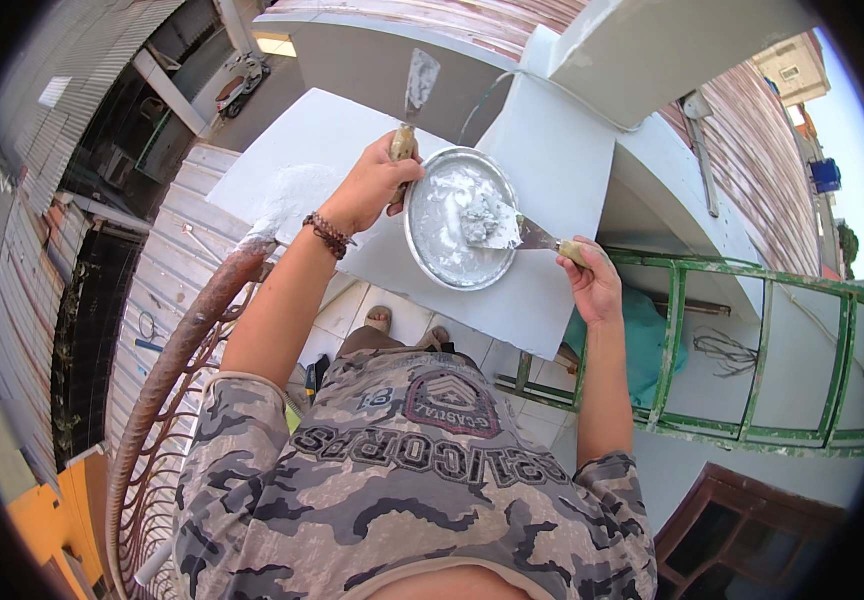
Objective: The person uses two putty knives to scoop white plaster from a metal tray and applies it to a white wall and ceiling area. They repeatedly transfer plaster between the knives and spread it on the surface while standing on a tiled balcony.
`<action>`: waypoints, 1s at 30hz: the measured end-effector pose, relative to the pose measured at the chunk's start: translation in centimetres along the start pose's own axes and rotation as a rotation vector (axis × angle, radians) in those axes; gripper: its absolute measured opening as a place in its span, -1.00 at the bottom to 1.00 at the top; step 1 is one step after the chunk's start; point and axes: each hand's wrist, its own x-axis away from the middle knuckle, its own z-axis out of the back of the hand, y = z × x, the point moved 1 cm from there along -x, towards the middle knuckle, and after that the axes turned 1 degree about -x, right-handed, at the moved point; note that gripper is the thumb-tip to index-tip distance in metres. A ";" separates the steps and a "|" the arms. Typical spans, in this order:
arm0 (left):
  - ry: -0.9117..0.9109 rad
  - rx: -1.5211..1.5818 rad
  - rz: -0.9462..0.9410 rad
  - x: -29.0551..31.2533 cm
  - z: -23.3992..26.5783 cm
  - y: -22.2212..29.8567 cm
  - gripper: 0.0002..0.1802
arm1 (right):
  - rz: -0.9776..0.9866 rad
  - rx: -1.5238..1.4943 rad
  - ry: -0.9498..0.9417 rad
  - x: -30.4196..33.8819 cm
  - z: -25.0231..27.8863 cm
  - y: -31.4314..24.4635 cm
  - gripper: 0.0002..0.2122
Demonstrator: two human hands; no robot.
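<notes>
My left hand (380,185) is closed round the wooden handle of a putty knife (420,82), whose smeared blade points up and away from me. Its knuckles are beside the left rim of a round metal tray (414,245). White, wet putty (462,195) is spread over the tray, with a lumpy grey-white heap right of its middle. My right hand (593,284) grips the handle of a second, wider putty knife (542,240). That blade reaches in over the tray's right rim and its tip lies in the heap.
The tray sits on a white ledge (562,180). A green metal ladder (677,340) lies to the right over a teal cloth or bag (637,335). On the left runs a rusty curved railing (177,370), with corrugated roofing (167,240) beyond. A scooter (242,85) stands far below.
</notes>
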 end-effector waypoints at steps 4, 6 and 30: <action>0.085 0.044 -0.039 0.3 1.0 -1.3 -0.77 | -0.141 0.223 -0.094 -1.5 -0.1 -1.1 -0.71; 0.064 0.043 -0.041 0.3 0.7 -1.4 -0.76 | -0.222 0.515 -0.152 -2.7 -2.1 -2.1 -0.69; 0.290 -0.223 -0.033 -3.8 0.9 -1.6 -0.70 | -0.375 0.980 -0.041 -11.7 9.4 -2.5 -0.58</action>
